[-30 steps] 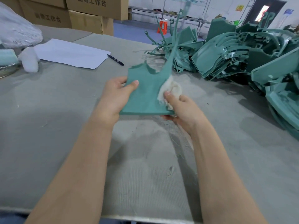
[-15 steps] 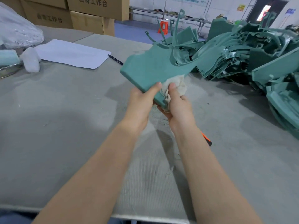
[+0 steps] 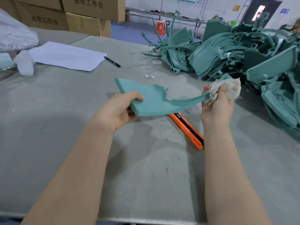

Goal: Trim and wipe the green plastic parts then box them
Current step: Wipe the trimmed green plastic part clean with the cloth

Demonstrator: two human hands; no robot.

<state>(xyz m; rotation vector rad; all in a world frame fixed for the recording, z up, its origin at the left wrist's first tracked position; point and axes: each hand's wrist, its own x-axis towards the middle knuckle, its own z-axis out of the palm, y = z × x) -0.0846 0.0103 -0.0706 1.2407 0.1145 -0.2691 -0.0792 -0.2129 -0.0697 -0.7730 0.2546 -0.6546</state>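
One green part [image 3: 151,101] was held above the orange knife [image 3: 186,129]: left hand [image 3: 120,109] gripped its broad end, right hand [image 3: 215,108] pinched a cloth [image 3: 230,88] round its tip. Wiping appeared unfinished; the pile [image 3: 243,51] beyond the knife lay unboxed.

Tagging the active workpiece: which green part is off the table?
The flat part held up: left hand grips its wide end, right hand holds the cloth on its thin arm. The rest lie in the pile at right.
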